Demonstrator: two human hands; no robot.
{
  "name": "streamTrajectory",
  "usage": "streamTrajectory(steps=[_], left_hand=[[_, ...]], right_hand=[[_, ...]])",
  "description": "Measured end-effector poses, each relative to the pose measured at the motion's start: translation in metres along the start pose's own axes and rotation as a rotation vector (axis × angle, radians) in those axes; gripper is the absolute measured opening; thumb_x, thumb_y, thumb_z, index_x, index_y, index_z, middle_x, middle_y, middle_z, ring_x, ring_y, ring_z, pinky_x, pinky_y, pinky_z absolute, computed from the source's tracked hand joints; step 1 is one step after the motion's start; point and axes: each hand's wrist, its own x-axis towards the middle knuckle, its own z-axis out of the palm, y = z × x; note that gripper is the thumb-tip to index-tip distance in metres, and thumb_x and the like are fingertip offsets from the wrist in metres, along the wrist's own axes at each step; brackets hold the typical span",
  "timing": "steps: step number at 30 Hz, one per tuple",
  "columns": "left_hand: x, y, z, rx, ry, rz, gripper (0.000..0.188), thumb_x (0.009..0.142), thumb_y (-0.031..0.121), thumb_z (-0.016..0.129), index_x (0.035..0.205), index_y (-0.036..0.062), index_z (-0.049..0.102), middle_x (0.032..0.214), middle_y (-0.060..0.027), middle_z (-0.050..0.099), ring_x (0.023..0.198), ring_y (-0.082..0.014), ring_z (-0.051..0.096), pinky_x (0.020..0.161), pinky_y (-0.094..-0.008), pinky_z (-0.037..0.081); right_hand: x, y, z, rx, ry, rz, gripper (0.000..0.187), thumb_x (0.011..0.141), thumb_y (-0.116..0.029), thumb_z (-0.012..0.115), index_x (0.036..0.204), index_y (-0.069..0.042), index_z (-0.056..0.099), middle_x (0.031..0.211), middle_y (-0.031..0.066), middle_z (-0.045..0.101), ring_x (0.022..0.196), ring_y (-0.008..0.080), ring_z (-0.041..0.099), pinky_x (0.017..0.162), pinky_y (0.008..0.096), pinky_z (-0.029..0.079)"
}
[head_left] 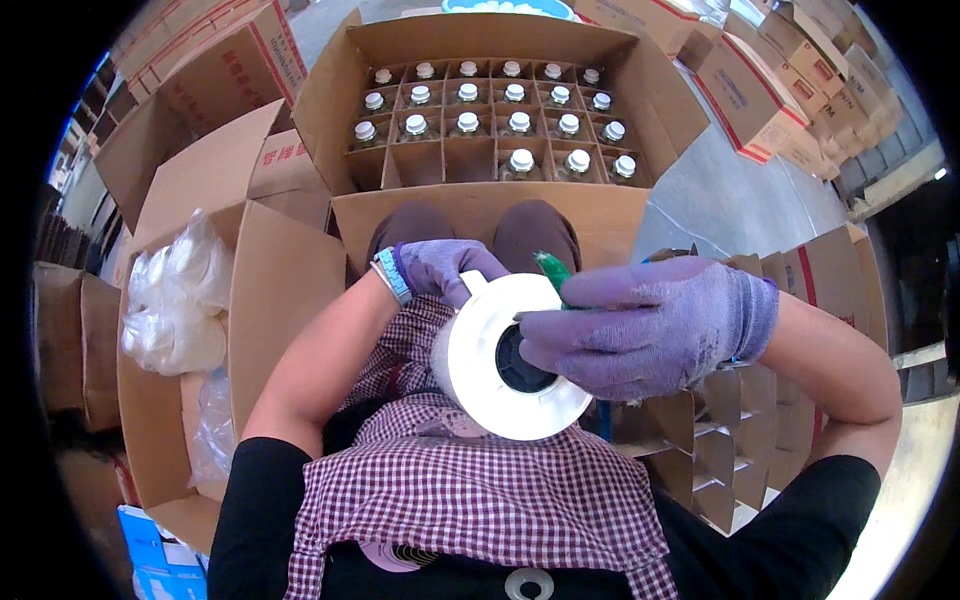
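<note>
In front of my lap is a white, round, jug-like piece with a wide flat rim and a side handle. Its black round centre faces up. My left hand, in a purple glove, is closed at the handle; some of its fingers are hidden. The gloved right hand reaches over the rim from the right, its fingertips at the black centre. A green slim object pokes out between the right hand's fingers; most of it is covered, so its kind cannot be told.
Beyond my knees stands an open carton with cardboard dividers and several white-capped clear bottles. On the left, another open carton holds clear plastic bags. Cardboard dividers lie at the right; closed cartons stand farther back.
</note>
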Motion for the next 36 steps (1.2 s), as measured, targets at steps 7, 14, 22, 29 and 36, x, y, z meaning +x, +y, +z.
streamTrajectory(steps=[7,14,22,29,36], left_hand=[[0.002,-0.01,-0.008,-0.112,-0.029,-0.027,0.079,0.065,0.021,0.093,0.132,-0.0069,0.061,0.122,-0.013,0.071,0.106,-0.0183,0.069,0.098,-0.0317,0.053],[-0.011,0.003,0.023,-0.081,0.159,0.025,0.079,0.066,0.024,0.093,0.13,-0.009,0.061,0.12,-0.0097,0.071,0.107,-0.0158,0.066,0.095,-0.0304,0.052],[-0.035,-0.05,0.164,0.881,0.819,0.218,0.112,0.086,0.033,0.078,0.16,-0.001,0.0,0.163,-0.0158,0.025,0.147,-0.0245,0.031,0.118,-0.0397,0.03],[-0.027,-0.027,0.142,0.038,0.968,0.275,0.114,0.09,0.023,0.075,0.159,0.0038,-0.014,0.164,-0.0182,0.018,0.148,-0.0252,0.023,0.12,-0.038,0.022],[-0.084,-0.029,0.122,0.716,1.045,0.123,0.099,0.089,0.037,0.075,0.158,-0.002,0.016,0.15,-0.0266,0.041,0.141,-0.0362,0.04,0.118,-0.0425,0.031]], right_hand=[[0.004,-0.003,0.007,0.1,-0.073,-0.049,0.042,0.076,-0.009,0.073,0.116,0.001,0.066,0.123,0.011,0.063,0.12,0.0242,0.06,0.105,0.0365,0.052],[0.012,0.008,0.013,0.103,-0.169,0.0,0.026,0.076,-0.022,0.072,0.094,-0.005,0.064,0.097,0.0067,0.066,0.099,0.0253,0.067,0.091,0.0434,0.055],[-0.038,0.036,0.094,0.144,-0.019,0.886,0.025,0.092,-0.028,0.066,0.096,-0.003,0.064,0.072,0.0143,0.066,0.065,0.0295,0.068,0.061,0.0411,0.053],[-0.081,0.138,0.149,0.409,0.238,1.561,0.035,0.097,-0.035,0.059,0.103,-0.002,0.068,0.083,0.0153,0.071,0.075,0.0292,0.07,0.068,0.0416,0.054],[-0.222,0.171,0.259,0.027,-0.15,1.783,0.043,0.092,-0.03,0.057,0.13,-0.01,0.059,0.113,0.0267,0.067,0.104,0.0462,0.064,0.092,0.0541,0.049]])
